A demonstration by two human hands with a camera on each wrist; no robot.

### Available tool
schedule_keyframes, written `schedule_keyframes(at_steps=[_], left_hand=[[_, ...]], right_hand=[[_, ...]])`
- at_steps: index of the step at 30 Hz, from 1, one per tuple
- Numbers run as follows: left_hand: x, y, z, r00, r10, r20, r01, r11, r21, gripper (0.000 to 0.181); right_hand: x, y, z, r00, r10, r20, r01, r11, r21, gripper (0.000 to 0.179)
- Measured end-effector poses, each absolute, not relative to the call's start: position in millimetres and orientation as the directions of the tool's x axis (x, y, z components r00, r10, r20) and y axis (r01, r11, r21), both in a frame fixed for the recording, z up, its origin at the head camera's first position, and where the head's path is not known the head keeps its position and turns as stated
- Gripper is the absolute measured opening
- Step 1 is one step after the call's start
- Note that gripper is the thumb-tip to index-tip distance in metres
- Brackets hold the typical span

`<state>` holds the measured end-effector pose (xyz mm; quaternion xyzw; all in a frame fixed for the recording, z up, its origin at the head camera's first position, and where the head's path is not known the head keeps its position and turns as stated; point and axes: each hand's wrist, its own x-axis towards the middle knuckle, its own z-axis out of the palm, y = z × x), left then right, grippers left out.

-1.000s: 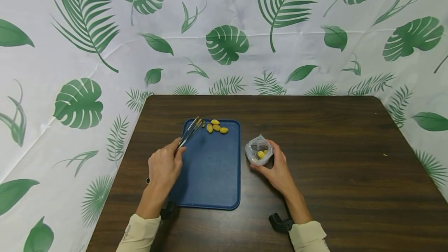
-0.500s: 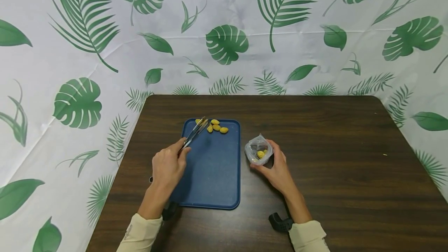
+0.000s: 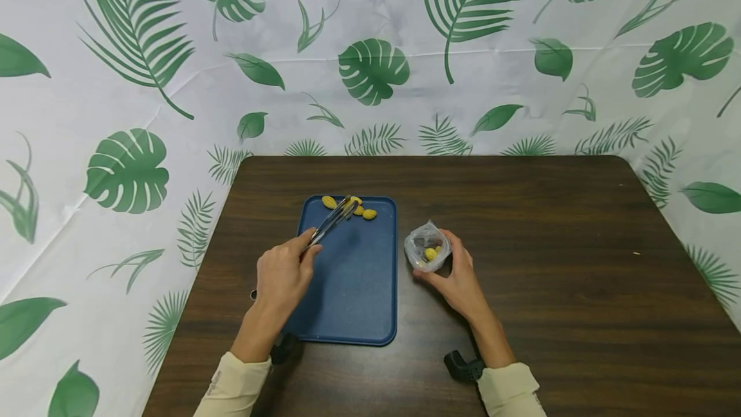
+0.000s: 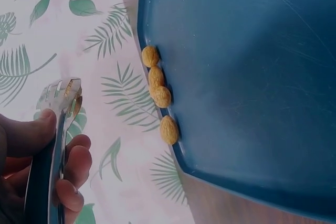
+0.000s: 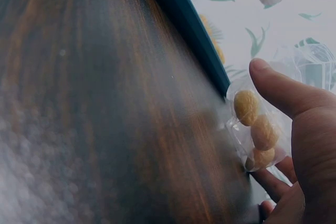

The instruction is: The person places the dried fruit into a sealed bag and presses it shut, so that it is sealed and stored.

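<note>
My left hand [image 3: 283,278] grips metal tongs [image 3: 332,221], their fork-like tips over the far end of a blue tray [image 3: 353,288]. In the head view the tips overlap several wrinkled, yellow-brown nut-like pieces [image 3: 369,214] and hide part of them. The left wrist view shows the tongs [image 4: 50,156] between thumb and fingers, with pieces [image 4: 169,129] lined along the tray's edge. To the right of the tray, my right hand [image 3: 460,278] holds a clear plastic bag [image 3: 413,255] by its side, thumb and fingers around it. Similar pieces [image 5: 264,132] lie inside the bag.
The tray stands on a dark wood-grain table [image 3: 550,262]. A white cloth with green leaves [image 3: 486,95] hangs behind the table's far edge. A small pale scrap [image 3: 636,253] lies at the table's right side.
My left hand and the tongs have moved right across the far end of the tray, uncovering the piece at the far left corner. My right hand and the bag have stayed in place.
</note>
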<state>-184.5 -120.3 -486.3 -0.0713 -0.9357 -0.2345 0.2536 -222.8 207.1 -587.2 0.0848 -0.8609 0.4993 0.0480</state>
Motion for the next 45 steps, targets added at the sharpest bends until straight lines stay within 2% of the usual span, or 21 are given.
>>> schedule_keyframes(at_steps=[45], left_hand=[[-183.8,-90.0,-481.7,-0.828,0.175,0.532,0.411,0.836,0.365,0.03]], right_hand=[[-222.7,207.5,-586.2,-0.986,-0.1,0.136,-0.168,0.492,-0.854,0.097]])
